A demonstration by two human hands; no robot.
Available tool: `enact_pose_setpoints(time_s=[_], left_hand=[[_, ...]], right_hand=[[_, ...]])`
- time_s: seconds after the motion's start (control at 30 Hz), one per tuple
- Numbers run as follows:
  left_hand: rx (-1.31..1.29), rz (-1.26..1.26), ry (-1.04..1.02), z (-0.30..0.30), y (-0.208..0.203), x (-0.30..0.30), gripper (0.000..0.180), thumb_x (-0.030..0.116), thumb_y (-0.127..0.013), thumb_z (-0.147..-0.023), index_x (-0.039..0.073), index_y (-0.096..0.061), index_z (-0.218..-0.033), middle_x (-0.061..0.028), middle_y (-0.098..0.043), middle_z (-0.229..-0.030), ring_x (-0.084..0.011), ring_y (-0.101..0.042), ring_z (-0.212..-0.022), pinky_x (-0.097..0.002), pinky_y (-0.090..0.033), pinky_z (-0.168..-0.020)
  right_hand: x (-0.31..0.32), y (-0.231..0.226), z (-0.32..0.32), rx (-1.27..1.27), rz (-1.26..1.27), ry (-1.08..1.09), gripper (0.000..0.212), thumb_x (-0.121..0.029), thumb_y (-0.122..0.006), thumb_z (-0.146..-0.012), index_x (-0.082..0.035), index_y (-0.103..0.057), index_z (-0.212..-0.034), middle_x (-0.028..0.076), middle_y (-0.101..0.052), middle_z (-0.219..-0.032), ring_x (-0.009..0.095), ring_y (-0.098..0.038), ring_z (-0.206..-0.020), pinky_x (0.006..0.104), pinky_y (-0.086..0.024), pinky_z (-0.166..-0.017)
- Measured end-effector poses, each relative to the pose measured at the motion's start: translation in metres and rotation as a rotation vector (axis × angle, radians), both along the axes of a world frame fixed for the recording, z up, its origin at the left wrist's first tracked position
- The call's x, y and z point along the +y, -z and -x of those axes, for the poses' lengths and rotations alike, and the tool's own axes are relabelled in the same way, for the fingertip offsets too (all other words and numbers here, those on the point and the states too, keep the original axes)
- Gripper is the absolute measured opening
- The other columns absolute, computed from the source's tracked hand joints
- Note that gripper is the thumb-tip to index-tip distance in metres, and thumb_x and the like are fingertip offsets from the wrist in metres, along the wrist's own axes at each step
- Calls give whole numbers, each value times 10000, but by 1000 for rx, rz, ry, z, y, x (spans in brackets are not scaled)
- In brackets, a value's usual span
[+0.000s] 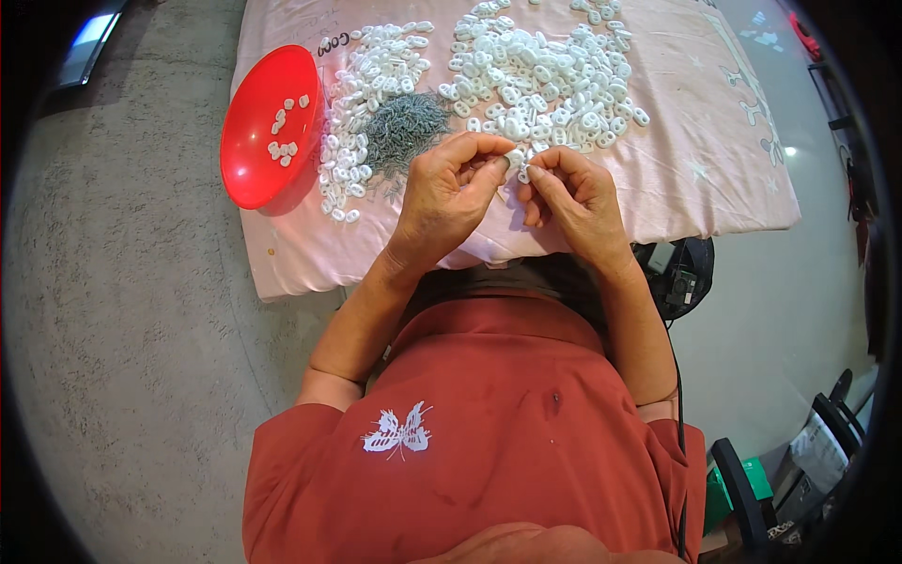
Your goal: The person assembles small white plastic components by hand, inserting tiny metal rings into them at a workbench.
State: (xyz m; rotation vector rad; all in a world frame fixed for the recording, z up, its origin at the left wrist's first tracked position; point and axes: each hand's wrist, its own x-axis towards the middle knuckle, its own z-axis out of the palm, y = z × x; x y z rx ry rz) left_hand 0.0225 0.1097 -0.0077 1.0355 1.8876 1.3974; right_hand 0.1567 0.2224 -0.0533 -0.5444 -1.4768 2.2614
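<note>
My left hand (pixel 453 193) and my right hand (pixel 575 195) meet over the near part of the table, fingertips almost touching. Each is closed in a pinch. Between the left thumb and forefinger sits a small white plastic piece (pixel 515 160). Another bit of white shows at the right fingertips; whether it is a separate piece I cannot tell. Just beyond the hands spreads a large pile of white oval plastic pieces with holes (pixel 554 80). Left of it lies a heap of small grey metal parts, like screws or pins (pixel 406 127), bordered by more white oval pieces (pixel 343 155).
A red bowl (pixel 246 141) with several small white pieces in it stands at the table's left edge. A pale pink cloth (pixel 686 179) covers the table. Beneath the right edge is a black bag (pixel 691 277); a chair (pixel 742 489) stands lower right.
</note>
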Motion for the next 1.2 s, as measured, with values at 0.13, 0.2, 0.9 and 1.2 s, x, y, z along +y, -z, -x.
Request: enact_pose_setpoints(time_s=[0.13,0.2,0.9,1.2], left_hand=[[-78,2,-11,1,4,0,148,12,-609,-916,-44,-678,-1035,-38,-649,-923,-64,-605,-792,-213,-501,-698],[-75,-4,-15,1,6,1,149,13,-610,-916,-44,-678,-1036,-34,-647,-919,-60,-600,-786,-211,-498,-693],[-59,0,-21,0,4,-1,153,17,-608,-913,-40,-682,-1034,-16,-633,-898,-40,-565,-763,-195,-466,-663],[-15,8,-20,1,7,0,153,18,-609,-910,-38,-683,-1031,-23,-634,-898,-44,-566,-763,-199,-468,-669]], right_hand=[[0,0,0,15,32,3,115,-67,-540,-990,31,-592,-961,60,-644,-750,80,-612,-599,207,-486,-537],[1,-1,0,11,35,1,113,-65,-540,-989,32,-593,-965,61,-645,-756,81,-615,-605,207,-489,-540],[-1,1,0,14,-3,23,91,-47,-561,-972,34,-602,-961,45,-630,-751,73,-594,-604,211,-482,-544],[-1,2,0,13,-27,26,93,-49,-560,-972,33,-604,-958,47,-632,-743,76,-603,-607,214,-487,-543]])
